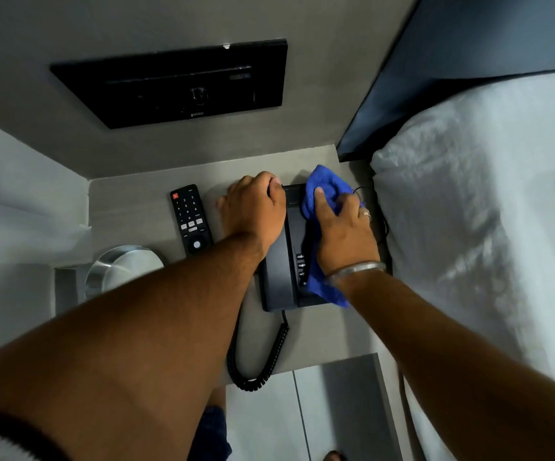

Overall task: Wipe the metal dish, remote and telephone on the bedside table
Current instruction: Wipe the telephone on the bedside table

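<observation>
The left hand (253, 211) clamped the light, slide-prone telephone (281, 277) (handset side) while the right hand (344, 227) pressed a soft blue cloth (322, 188) onto its keypad.

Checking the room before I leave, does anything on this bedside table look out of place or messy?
Only the telephone cord: its coil loops past the table's front edge and hangs over the floor. The remote and metal dish lie flat and look undamaged.

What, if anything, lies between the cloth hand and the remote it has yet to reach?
The left hand, resting on the telephone handset, sits between the right hand with the blue cloth and the remote.
</observation>
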A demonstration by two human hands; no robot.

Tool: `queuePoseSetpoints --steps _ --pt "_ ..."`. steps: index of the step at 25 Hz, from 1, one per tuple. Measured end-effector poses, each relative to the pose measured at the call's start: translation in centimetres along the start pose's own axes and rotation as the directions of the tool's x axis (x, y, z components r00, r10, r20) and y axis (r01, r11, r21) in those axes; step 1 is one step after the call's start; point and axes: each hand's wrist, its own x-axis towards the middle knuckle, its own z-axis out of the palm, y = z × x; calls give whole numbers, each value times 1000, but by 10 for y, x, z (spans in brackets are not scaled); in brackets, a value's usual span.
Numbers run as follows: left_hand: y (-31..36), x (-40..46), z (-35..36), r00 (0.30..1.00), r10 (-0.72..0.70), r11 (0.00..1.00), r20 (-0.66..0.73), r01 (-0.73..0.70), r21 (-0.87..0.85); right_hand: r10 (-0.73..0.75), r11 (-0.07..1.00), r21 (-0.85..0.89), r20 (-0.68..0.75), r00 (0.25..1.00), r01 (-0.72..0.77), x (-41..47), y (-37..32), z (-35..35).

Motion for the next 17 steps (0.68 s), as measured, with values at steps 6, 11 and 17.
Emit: queuePoseSetpoints --steps 6,11,17 --pt "-1 20 -10 980 113 982 164 -136 135 -439 890 24 315 841 455 -97 67 -18" --pt "-4 24 -1 966 53 993 251 -78 92 -495 869 39 43 868 494 -46 33 -40" --pt "-9 35 -1 976 32 998 217 -44 50 -571 821 59 64 819 568 -82 -9 6"
